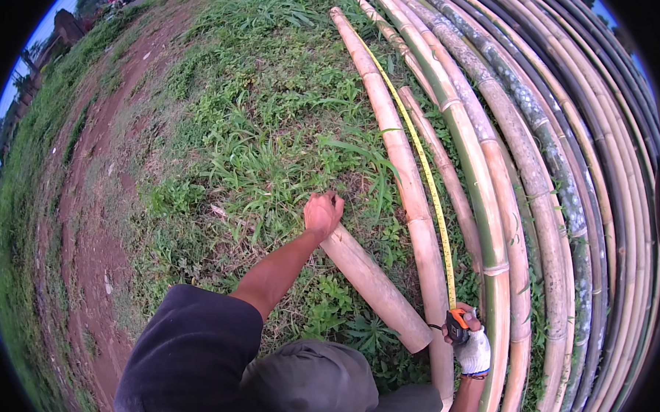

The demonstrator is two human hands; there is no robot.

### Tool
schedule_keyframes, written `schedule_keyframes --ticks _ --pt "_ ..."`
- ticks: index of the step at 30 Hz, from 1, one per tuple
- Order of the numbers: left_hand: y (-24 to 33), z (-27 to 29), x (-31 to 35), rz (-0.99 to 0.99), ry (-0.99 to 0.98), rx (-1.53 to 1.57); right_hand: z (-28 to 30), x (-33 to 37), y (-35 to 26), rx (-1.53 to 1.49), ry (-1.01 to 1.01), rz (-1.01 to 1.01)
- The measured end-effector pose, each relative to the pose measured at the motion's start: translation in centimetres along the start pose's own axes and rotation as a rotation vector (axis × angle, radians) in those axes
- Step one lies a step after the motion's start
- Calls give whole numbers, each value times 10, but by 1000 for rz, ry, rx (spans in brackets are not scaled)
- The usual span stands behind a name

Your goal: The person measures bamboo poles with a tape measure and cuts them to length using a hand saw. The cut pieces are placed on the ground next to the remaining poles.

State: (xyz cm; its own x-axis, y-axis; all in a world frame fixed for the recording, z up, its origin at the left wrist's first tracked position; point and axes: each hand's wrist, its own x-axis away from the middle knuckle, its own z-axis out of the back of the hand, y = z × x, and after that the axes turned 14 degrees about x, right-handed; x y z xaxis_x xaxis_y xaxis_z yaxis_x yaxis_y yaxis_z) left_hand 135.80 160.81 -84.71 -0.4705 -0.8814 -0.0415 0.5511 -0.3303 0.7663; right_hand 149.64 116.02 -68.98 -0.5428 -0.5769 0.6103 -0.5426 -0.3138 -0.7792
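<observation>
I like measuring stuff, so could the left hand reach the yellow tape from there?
Probably yes: the left hand is at the far end of the short bamboo piece, and only grass and one long bamboo pole seem to lie between it and the yellow tape.

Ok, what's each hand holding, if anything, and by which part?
The gloved right hand grips the tape measure by its case. The left hand touches the short bamboo piece at its far end; its grip is unclear.
</observation>
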Motion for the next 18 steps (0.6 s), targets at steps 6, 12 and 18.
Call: schedule_keyframes --ticks 6,12,18 --pt "3 2 -2 37 -39 -5 -28 -67 -22 38 -54 16" --pt "2 3 -2 61 -53 -6 -59 -158 -49 127 -52 91" --pt "6 2 -2 41 -34 30 -74 -221 -73 139 -85 102"
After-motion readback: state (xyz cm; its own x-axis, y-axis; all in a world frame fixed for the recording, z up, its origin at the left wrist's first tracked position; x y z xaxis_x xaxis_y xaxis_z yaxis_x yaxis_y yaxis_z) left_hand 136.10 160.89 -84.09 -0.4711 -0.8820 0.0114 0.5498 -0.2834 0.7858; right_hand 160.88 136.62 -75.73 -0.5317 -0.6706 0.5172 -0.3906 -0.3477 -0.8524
